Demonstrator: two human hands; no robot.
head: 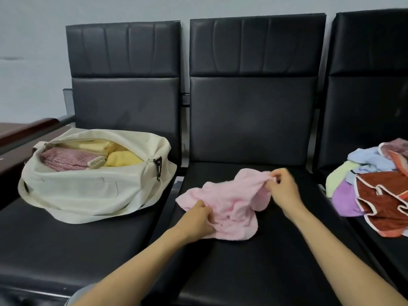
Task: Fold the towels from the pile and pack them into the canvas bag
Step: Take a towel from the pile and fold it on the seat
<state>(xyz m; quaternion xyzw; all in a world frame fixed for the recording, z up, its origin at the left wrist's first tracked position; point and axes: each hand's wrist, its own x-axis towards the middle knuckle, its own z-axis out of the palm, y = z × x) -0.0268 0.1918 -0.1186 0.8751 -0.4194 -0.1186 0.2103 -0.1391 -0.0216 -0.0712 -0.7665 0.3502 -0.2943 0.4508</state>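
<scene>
Pink towel [229,202] is spread crumpled on the middle black seat [242,261], its far edge pinched by the right hand [281,184] and its near-left part gripped by the left hand [198,217]; the open canvas bag [88,188] lies left, the pile [375,184] right.

Light here is even and diffuse, moderately bright; shadows are faint and soft-edged, and the pale wall [33,40] reads flat grey-blue. The black seat backs [254,51] carry a dull, broad sheen along their creases. The wide lens bows straight edges toward the frame's sides, detail is soft throughout, and the right hand [281,184] is slightly smeared by motion.
</scene>
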